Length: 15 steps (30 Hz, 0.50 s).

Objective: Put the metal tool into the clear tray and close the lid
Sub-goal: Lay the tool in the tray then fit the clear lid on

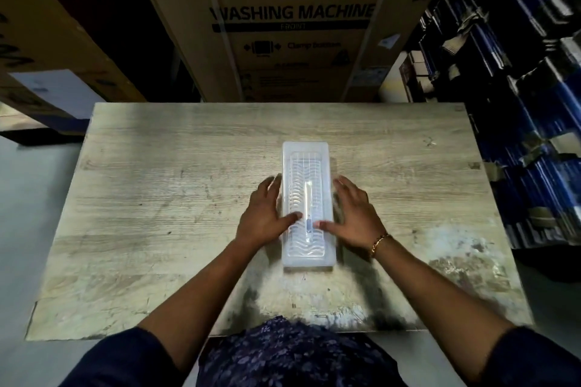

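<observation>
A long clear plastic tray (306,160) lies lengthwise in the middle of the wooden table (157,198), its lid down on top. Through the lid a slim metal tool (308,207) shows inside, lying along the tray's length. My left hand (267,214) rests flat against the tray's left side, thumb on the lid. My right hand (352,214) rests against the right side, thumb also on the lid. Both hands have fingers spread and press on the tray rather than wrapping it.
A large cardboard washing machine box (292,25) stands just behind the table. More cardboard boxes (47,50) sit at the left, dark blue stacked crates (528,104) at the right. The table's near edge (125,334) is by my body.
</observation>
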Each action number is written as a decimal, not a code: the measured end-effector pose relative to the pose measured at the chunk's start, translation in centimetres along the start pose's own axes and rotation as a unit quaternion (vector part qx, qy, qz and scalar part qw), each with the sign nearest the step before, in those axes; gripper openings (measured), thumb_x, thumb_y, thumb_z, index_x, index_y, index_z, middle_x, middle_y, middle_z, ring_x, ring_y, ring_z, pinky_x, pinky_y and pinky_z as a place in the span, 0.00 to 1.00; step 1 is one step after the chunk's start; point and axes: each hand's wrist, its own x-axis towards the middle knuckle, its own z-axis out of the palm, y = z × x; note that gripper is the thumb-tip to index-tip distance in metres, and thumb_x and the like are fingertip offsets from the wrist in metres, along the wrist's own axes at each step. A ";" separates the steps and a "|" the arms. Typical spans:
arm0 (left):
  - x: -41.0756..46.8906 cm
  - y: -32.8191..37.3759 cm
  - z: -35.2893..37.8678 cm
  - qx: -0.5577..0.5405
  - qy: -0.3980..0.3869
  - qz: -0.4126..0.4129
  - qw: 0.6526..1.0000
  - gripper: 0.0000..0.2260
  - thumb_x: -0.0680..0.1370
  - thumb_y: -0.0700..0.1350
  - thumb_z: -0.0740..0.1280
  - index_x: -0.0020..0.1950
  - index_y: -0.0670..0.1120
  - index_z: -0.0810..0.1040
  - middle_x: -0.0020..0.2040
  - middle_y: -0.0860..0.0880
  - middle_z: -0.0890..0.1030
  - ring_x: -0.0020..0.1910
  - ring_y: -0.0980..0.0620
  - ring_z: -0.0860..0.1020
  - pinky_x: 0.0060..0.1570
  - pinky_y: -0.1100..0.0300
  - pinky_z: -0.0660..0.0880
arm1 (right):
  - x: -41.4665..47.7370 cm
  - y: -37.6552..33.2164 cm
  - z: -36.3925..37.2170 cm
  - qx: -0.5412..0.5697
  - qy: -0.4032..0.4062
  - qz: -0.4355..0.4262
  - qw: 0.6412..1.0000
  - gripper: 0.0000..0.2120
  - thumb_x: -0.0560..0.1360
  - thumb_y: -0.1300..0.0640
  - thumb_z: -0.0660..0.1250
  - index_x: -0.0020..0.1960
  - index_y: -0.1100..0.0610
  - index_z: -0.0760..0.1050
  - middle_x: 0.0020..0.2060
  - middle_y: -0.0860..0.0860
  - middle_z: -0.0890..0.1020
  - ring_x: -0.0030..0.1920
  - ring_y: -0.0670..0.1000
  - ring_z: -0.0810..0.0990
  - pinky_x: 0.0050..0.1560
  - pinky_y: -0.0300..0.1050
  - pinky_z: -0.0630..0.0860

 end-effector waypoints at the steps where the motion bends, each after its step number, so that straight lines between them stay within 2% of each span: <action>1: 0.2 -0.7 -0.5 0.058 -0.036 0.047 0.997 0.51 0.68 0.71 0.69 0.83 0.54 0.48 0.84 0.49 0.50 0.79 0.45 0.57 0.72 0.43 0.65 | 0.1 0.3 -0.6 -0.074 -0.049 -0.043 0.995 0.58 0.60 0.24 0.66 0.79 0.46 0.42 0.80 0.48 0.46 0.78 0.53 0.48 0.74 0.58 0.55; 3: 0.4 -1.9 -1.3 0.177 -0.115 0.106 0.972 0.59 0.62 0.79 0.65 0.82 0.56 0.38 0.83 0.53 0.37 0.82 0.46 0.46 0.74 0.41 0.60 | 0.4 1.0 -1.0 -0.175 -0.121 -0.084 0.974 0.64 0.55 0.21 0.65 0.77 0.42 0.33 0.78 0.43 0.34 0.78 0.52 0.37 0.75 0.59 0.46; 5: 0.5 -2.6 -1.3 0.241 -0.153 0.126 0.950 0.62 0.60 0.81 0.63 0.81 0.55 0.35 0.81 0.55 0.32 0.82 0.46 0.42 0.74 0.40 0.60 | 0.5 1.6 -0.8 -0.213 -0.138 -0.092 0.963 0.65 0.54 0.19 0.63 0.75 0.41 0.29 0.76 0.41 0.29 0.78 0.53 0.36 0.75 0.60 0.45; 11: 0.7 -2.8 -1.1 0.269 -0.141 0.134 0.943 0.63 0.60 0.82 0.62 0.81 0.55 0.33 0.80 0.55 0.30 0.82 0.46 0.43 0.75 0.40 0.56 | 0.4 1.6 -0.9 -0.241 -0.123 -0.097 0.958 0.65 0.54 0.18 0.61 0.76 0.43 0.29 0.76 0.42 0.28 0.78 0.58 0.49 0.74 0.60 0.53; 15: 0.6 -1.9 -2.0 0.279 -0.151 0.121 0.941 0.64 0.59 0.82 0.61 0.81 0.53 0.34 0.82 0.53 0.33 0.83 0.47 0.45 0.77 0.41 0.55 | 0.3 0.7 -1.7 -0.252 -0.124 -0.098 0.955 0.64 0.54 0.18 0.60 0.78 0.46 0.34 0.78 0.45 0.34 0.78 0.57 0.47 0.75 0.59 0.53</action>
